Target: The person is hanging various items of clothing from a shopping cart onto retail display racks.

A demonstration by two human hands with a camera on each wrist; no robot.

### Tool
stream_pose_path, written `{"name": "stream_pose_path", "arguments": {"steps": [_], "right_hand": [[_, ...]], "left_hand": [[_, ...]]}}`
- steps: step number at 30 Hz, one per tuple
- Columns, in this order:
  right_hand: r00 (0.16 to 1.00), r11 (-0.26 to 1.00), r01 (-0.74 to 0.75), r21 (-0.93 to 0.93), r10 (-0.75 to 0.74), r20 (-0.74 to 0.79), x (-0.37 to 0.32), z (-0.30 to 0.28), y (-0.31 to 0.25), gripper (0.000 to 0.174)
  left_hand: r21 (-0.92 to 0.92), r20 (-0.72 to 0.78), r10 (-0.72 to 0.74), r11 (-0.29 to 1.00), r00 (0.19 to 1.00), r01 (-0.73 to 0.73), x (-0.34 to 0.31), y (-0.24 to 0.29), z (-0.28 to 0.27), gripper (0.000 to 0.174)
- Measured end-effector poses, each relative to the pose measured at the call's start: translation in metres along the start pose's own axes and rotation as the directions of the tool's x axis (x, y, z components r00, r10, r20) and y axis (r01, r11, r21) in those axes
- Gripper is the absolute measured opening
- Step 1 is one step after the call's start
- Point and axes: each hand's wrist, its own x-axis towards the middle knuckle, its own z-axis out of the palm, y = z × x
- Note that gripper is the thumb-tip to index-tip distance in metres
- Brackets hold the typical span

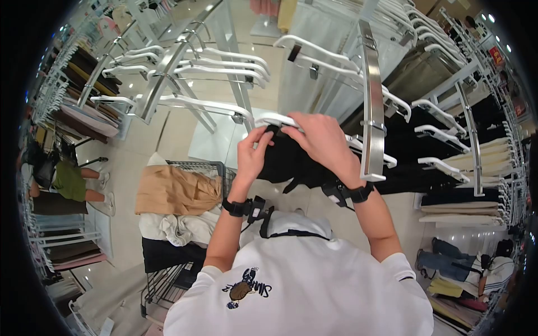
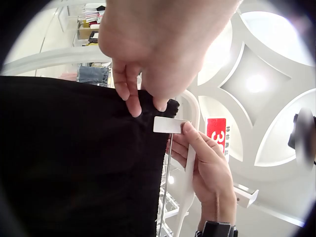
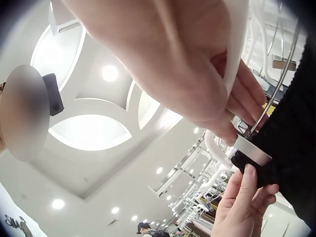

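A black garment (image 1: 288, 159) with a gathered waistband hangs in front of me below a white hanger (image 1: 274, 119). My left hand (image 1: 251, 152) pinches the top corner of the waistband between thumb and fingers. On the hanger's wire bar sits a flat, pale clip (image 2: 168, 125), its plate lying over the waistband's corner in the right wrist view. My right hand (image 1: 325, 140) grips this clip, thumb on its end and fingers behind, around the hanger's arm. The garment's lower part is mostly hidden behind my hands and wrists.
A metal rail (image 1: 372, 101) with white hangers stands close to my right hand. More hangers hang on a rail (image 1: 168, 73) ahead to the left. A shopping cart (image 1: 227, 176) holds a tan garment (image 1: 174, 187) and other clothes at my left. People stand at both sides.
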Motion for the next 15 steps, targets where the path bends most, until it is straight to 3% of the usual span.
{"name": "stream_pose_path", "arguments": {"steps": [1,3,4,7,10,11,12,13,14,15], "right_hand": [[1.000,1.000,-0.019,0.006,0.019,0.007,-0.002,0.000,0.000,0.023],[0.961,0.983,0.178,-0.050,-0.184,-0.208,-0.004,0.000,0.001,0.031],[0.891,0.949,0.314,-0.019,-0.302,-0.338,-0.007,0.001,-0.001,0.041],[0.851,0.915,0.393,0.093,-0.323,-0.414,-0.054,-0.001,0.001,0.035],[0.906,0.952,0.175,0.250,-0.056,-0.420,-0.126,0.021,0.031,0.018],[0.909,0.947,0.007,0.322,0.128,-0.397,-0.150,0.030,0.043,0.014],[0.880,0.908,-0.158,0.388,0.308,-0.362,-0.175,0.040,0.059,0.011],[0.841,0.886,-0.216,0.410,0.382,-0.382,-0.203,0.052,0.081,0.015],[0.793,0.857,-0.275,0.436,0.459,-0.401,-0.224,0.061,0.101,0.020],[0.785,0.855,-0.279,0.437,0.465,-0.409,-0.234,0.063,0.117,0.020]], "left_hand": [[0.001,-0.017,0.011,1.000,1.000,-0.011,0.002,-0.002,0.001,0.025],[-0.028,-0.014,-0.020,0.999,1.000,0.020,0.007,0.000,0.001,0.023],[-0.020,-0.008,-0.012,1.000,1.000,0.012,0.008,0.002,0.000,0.023],[-0.006,-0.004,0.007,1.000,1.000,-0.007,0.010,-0.001,-0.003,0.023],[0.019,-0.097,-0.019,1.000,0.995,0.021,-0.004,0.004,-0.005,0.020],[0.016,-0.098,-0.018,1.000,0.995,0.020,-0.013,0.004,-0.005,0.020],[0.118,-0.131,0.126,0.987,0.983,-0.111,-0.022,0.004,-0.005,0.014],[0.221,-0.148,0.274,0.946,0.950,-0.238,-0.030,0.005,0.000,0.008],[0.218,-0.142,0.279,0.945,0.950,-0.245,-0.039,0.010,0.007,0.008],[0.325,-0.071,0.384,0.881,0.921,-0.343,-0.049,0.021,0.015,0.011]]}}
